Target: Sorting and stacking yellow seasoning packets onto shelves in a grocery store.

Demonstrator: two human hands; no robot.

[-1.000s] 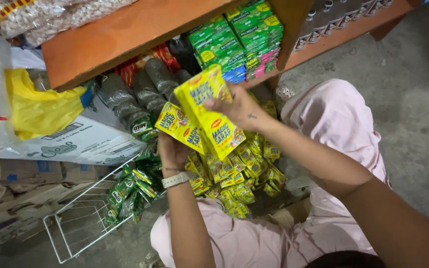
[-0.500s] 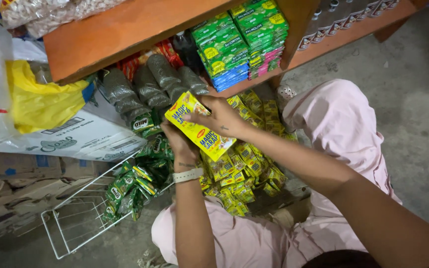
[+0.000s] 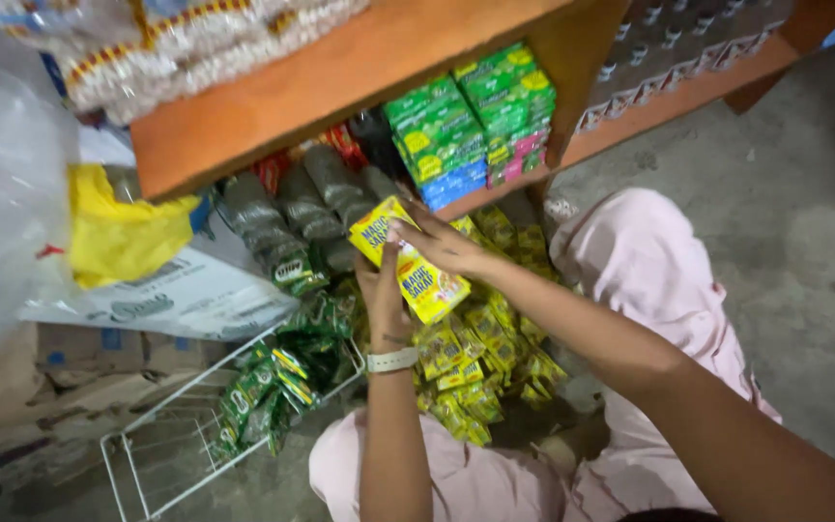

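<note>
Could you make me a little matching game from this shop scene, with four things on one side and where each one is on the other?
Things:
1. yellow sachets
2. green boxes
3. wire rack
4. wristband

Places:
A. stacked under the orange shelf
B. on the floor at lower left
C. held in both hands
D. around the left hand arm

Pairs: 1-C, 2-A, 3-B, 4-D. The right hand grips the sachets from above.
</note>
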